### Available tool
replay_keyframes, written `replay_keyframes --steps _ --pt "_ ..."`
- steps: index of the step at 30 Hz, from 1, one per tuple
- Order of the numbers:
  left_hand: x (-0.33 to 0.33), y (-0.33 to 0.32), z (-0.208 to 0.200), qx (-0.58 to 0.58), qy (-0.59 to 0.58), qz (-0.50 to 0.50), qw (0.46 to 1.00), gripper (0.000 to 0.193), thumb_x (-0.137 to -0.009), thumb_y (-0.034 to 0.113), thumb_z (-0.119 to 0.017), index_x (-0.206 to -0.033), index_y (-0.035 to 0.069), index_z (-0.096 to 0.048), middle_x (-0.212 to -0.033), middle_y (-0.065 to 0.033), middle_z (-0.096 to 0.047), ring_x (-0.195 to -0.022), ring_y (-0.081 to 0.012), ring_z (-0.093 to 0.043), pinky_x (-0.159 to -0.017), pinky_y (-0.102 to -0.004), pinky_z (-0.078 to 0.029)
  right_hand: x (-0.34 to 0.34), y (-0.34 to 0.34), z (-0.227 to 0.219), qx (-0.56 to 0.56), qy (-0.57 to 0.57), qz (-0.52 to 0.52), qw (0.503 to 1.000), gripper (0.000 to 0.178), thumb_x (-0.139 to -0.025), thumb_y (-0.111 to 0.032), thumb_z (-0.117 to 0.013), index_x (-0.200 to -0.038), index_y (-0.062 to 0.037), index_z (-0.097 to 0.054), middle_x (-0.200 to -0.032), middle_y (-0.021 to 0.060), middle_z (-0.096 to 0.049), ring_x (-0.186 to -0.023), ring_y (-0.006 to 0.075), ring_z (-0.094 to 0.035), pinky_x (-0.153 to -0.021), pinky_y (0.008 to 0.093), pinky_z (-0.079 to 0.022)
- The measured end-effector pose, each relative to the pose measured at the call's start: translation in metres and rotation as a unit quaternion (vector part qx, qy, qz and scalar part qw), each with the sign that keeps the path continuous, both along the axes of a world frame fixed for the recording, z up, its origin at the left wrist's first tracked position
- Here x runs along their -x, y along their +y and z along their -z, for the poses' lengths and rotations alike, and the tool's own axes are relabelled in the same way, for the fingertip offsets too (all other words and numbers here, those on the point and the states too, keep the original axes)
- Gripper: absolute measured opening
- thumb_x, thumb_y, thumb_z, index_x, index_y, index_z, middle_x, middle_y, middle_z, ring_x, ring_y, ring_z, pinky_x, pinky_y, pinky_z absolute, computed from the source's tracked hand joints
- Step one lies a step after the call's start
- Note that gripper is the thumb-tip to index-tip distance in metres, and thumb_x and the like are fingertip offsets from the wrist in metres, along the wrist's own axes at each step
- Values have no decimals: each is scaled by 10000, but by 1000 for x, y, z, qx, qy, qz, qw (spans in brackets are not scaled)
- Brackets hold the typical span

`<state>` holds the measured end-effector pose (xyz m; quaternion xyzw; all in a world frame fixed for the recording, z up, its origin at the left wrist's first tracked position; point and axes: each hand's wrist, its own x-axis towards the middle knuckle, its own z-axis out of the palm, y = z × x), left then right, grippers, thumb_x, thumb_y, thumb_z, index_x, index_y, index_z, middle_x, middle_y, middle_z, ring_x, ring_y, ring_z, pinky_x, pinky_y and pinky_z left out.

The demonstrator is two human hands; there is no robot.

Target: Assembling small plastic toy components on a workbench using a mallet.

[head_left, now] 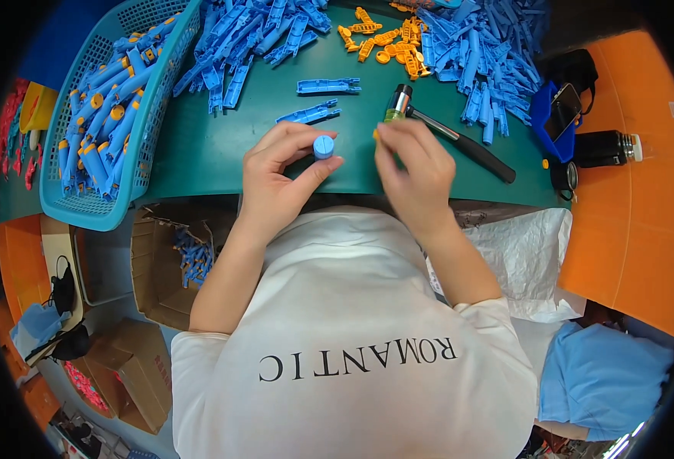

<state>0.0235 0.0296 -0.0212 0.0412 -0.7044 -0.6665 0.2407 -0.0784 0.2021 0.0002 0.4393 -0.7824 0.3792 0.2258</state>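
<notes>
My left hand (274,174) is closed round a blue plastic tube (323,147), whose round, split end faces up between thumb and fingers. To its right, my right hand (419,170) is slightly blurred, its thumb and fingertips pinched on a small orange plastic piece (376,135). The two hands are apart. Just beyond them on the green table (207,157) lie two blue half shells, one straight across (328,86) and one tilted (309,112). A hammer (484,156) with a black handle rests beside my right hand, its head partly behind my fingers.
At the left stands a blue basket (101,217) of blue tubes with orange ends. Piles of blue shells (233,46), (478,53) and orange parts (398,46) lie at the back. To the right are a blue tray (545,126) with a phone and a black bottle (603,148).
</notes>
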Motion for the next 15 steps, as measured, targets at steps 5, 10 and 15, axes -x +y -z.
replay_keyframes --steps 5,10,15 --pt "2 0 3 31 7 -14 999 290 -793 -21 -824 -1075 -1 -759 -1008 -73 -707 -936 -153 -692 -868 -287 -571 1 14 10 -144 -27 -77 986 318 -820 103 -663 -1134 56 -687 -1186 158 -682 -972 366 -660 -864 427 -555" --pt "2 0 2 50 5 -6 999 352 -761 9 -847 -1102 19 -760 -1021 -95 -752 -915 -175 -699 -834 -304 -557 10 19 10 -94 -86 -87 988 310 -828 80 -703 -1133 30 -708 -1193 145 -689 -901 294 -669 -820 386 -563" --pt "4 -14 -8 102 31 87 991 372 -784 20 -819 -1149 25 -747 -1083 -116 -754 -931 -214 -706 -845 -321 -557 12 17 3 -27 -230 -38 972 306 -772 34 -815 -1063 7 -725 -994 85 -669 -687 107 -586 -619 249 -504"
